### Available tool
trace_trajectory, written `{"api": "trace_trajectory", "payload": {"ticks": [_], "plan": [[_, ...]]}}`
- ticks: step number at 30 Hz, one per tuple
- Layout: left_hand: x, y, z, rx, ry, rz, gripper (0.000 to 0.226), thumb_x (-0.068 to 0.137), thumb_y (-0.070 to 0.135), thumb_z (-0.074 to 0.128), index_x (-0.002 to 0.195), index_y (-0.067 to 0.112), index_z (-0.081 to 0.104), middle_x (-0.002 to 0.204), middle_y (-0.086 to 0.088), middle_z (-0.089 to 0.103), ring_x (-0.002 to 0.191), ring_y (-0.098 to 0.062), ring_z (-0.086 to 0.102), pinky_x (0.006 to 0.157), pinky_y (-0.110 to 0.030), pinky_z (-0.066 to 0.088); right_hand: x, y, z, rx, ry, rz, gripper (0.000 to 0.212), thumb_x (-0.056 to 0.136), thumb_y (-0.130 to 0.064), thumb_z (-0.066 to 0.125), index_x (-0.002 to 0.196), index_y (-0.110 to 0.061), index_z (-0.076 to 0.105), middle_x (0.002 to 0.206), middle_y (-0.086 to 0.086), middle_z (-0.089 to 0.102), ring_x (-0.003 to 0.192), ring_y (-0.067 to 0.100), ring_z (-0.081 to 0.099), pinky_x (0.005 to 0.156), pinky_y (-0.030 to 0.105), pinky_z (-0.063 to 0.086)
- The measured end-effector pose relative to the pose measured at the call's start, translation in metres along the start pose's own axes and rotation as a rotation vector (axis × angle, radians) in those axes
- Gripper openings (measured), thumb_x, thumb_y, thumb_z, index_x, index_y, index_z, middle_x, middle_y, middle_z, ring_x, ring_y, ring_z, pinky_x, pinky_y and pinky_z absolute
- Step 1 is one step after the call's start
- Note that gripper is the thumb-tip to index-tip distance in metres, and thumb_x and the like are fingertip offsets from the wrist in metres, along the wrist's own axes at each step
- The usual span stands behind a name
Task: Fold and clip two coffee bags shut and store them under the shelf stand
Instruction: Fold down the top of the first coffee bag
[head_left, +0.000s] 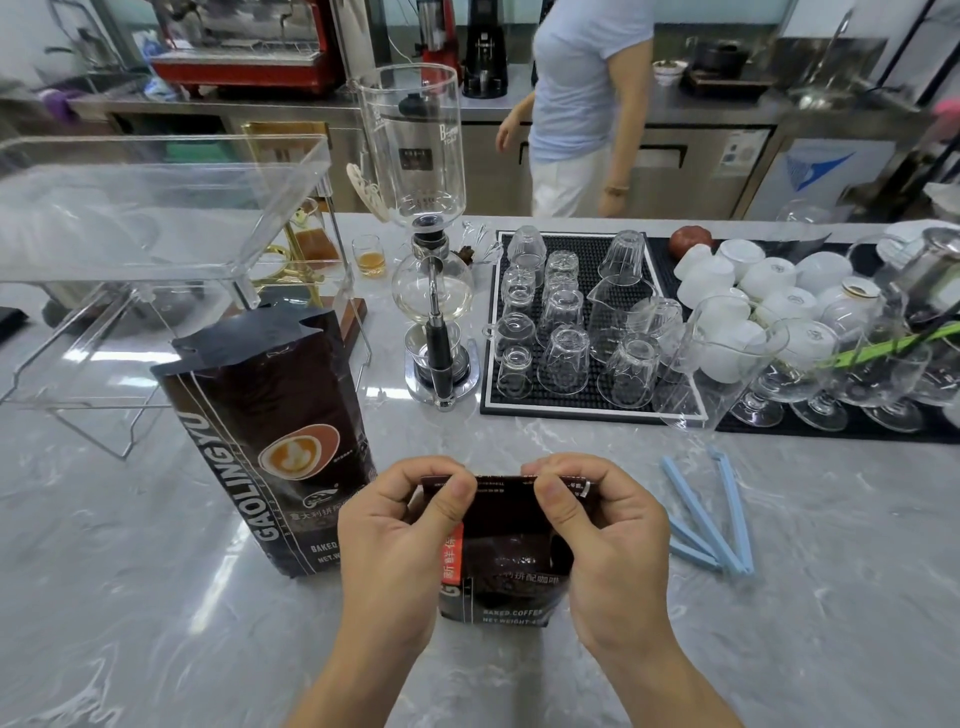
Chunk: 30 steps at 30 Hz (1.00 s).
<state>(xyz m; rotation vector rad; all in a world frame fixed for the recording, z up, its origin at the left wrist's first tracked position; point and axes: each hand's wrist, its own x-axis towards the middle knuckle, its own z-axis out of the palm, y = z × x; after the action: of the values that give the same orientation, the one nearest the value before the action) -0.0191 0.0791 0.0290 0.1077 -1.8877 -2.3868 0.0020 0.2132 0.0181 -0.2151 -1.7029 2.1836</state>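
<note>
- Coffee bag (501, 551), the smaller dark one, stands upright on the marble counter (779, 597) right in front of the person, its long axis vertical and its top edge folded over toward the camera.
- Left hand (400, 525) pinches the top fold at its left corner, thumb in front, fingers curled behind.
- Right hand (605, 525) pinches the right corner the same way; both forearms come in from the bottom edge.
- Second coffee bag (270, 441), taller, stands upright just left of the hands with its top open.
- Two blue clips (714, 512) lie on the counter to the right, near the right hand.
- Clear shelf stand (156, 208) sits at the far left on wire legs.
- Siphon brewer (431, 260) and a black mat (571, 402) of upturned glasses stand behind.
- Another person (582, 104) stands beyond the counter, by a steel worktop carrying a red espresso machine (244, 47).
</note>
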Motion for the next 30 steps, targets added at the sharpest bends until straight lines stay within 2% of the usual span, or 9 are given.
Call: {"api": "trace_trajectory", "payload": {"ticks": [11, 13, 16, 17, 21, 23, 26, 28, 30], "plan": [[0.001, 0.0, -0.004, 0.002, 0.041, -0.016, 0.007, 0.066, 0.021, 0.071, 0.066, 0.018, 0.077, 0.061, 0.002, 0.071, 0.056, -0.007, 0.062, 0.055, -0.027, 0.051, 0.001, 0.002, -0.002, 0.038, 0.024, 0.027, 0.01, 0.078, -0.017, 0.067, 0.072, -0.015, 0.075, 0.08, 0.011, 0.076, 0.079, 0.021, 0.07, 0.075, 0.029, 0.055], [0.002, 0.0, -0.005, 0.001, 0.044, -0.021, 0.009, 0.066, 0.024, 0.07, 0.067, 0.017, 0.077, 0.061, 0.002, 0.071, 0.056, -0.009, 0.063, 0.056, -0.028, 0.052, 0.001, 0.001, -0.002, 0.047, 0.025, 0.045, 0.015, 0.076, -0.027, 0.07, 0.073, -0.014, 0.076, 0.078, 0.009, 0.076, 0.076, 0.02, 0.07, 0.072, 0.028, 0.055], [0.002, -0.001, -0.004, 0.015, 0.046, -0.022, 0.011, 0.067, 0.024, 0.069, 0.068, 0.017, 0.077, 0.061, 0.001, 0.072, 0.057, -0.012, 0.064, 0.057, -0.029, 0.053, 0.001, 0.0, -0.002, 0.061, 0.026, 0.065, 0.041, 0.068, -0.052, 0.076, 0.075, -0.012, 0.076, 0.074, 0.007, 0.076, 0.07, 0.018, 0.068, 0.067, 0.023, 0.056], [0.002, -0.001, -0.005, 0.02, 0.046, -0.024, 0.011, 0.067, 0.025, 0.07, 0.069, 0.017, 0.078, 0.062, 0.0, 0.072, 0.058, -0.012, 0.064, 0.057, -0.029, 0.054, 0.001, 0.001, -0.003, 0.056, 0.03, 0.062, 0.043, 0.066, -0.055, 0.076, 0.075, -0.013, 0.076, 0.072, 0.005, 0.075, 0.068, 0.016, 0.067, 0.065, 0.022, 0.056], [0.003, -0.003, -0.009, 0.068, 0.046, -0.009, 0.013, 0.066, 0.03, 0.071, 0.071, 0.02, 0.078, 0.066, -0.001, 0.074, 0.063, -0.012, 0.067, 0.058, -0.024, 0.056, 0.002, 0.0, -0.006, -0.029, 0.024, 0.027, 0.018, 0.077, -0.036, 0.068, 0.071, -0.022, 0.078, 0.066, 0.0, 0.075, 0.062, 0.008, 0.065, 0.062, 0.017, 0.053], [0.001, -0.003, -0.011, 0.109, 0.043, 0.009, 0.012, 0.067, 0.031, 0.07, 0.071, 0.022, 0.077, 0.067, 0.0, 0.074, 0.063, -0.01, 0.067, 0.056, -0.021, 0.056, 0.0, -0.001, -0.008, -0.048, -0.004, 0.008, 0.022, 0.075, -0.044, 0.069, 0.075, -0.024, 0.079, 0.069, -0.001, 0.077, 0.064, 0.007, 0.067, 0.063, 0.016, 0.054], [0.001, -0.004, -0.015, 0.163, -0.009, 0.029, 0.005, 0.07, 0.029, 0.074, 0.074, 0.026, 0.076, 0.069, 0.003, 0.074, 0.064, -0.007, 0.067, 0.058, -0.02, 0.056, -0.001, -0.002, -0.01, -0.051, -0.025, 0.01, 0.024, 0.07, -0.049, 0.069, 0.075, -0.028, 0.08, 0.067, -0.003, 0.076, 0.061, 0.003, 0.065, 0.061, 0.013, 0.052], [0.001, -0.005, -0.018, 0.194, -0.074, 0.029, 0.009, 0.072, 0.031, 0.083, 0.078, 0.028, 0.077, 0.075, 0.003, 0.076, 0.07, -0.008, 0.069, 0.064, -0.023, 0.059, -0.002, -0.002, -0.01, -0.044, -0.017, 0.021, 0.024, 0.071, -0.049, 0.069, 0.074, -0.028, 0.08, 0.064, -0.003, 0.075, 0.058, 0.002, 0.063, 0.059, 0.012, 0.051], [0.0, -0.005, -0.018, 0.243, -0.13, 0.023, 0.014, 0.067, 0.033, 0.079, 0.081, 0.03, 0.078, 0.079, 0.001, 0.078, 0.076, -0.012, 0.073, 0.071, -0.029, 0.061, -0.003, 0.0, -0.011, -0.064, -0.026, 0.006, 0.042, 0.069, -0.062, 0.068, 0.08, -0.023, 0.08, 0.062, -0.001, 0.073, 0.057, 0.001, 0.061, 0.058, 0.011, 0.05]]}}
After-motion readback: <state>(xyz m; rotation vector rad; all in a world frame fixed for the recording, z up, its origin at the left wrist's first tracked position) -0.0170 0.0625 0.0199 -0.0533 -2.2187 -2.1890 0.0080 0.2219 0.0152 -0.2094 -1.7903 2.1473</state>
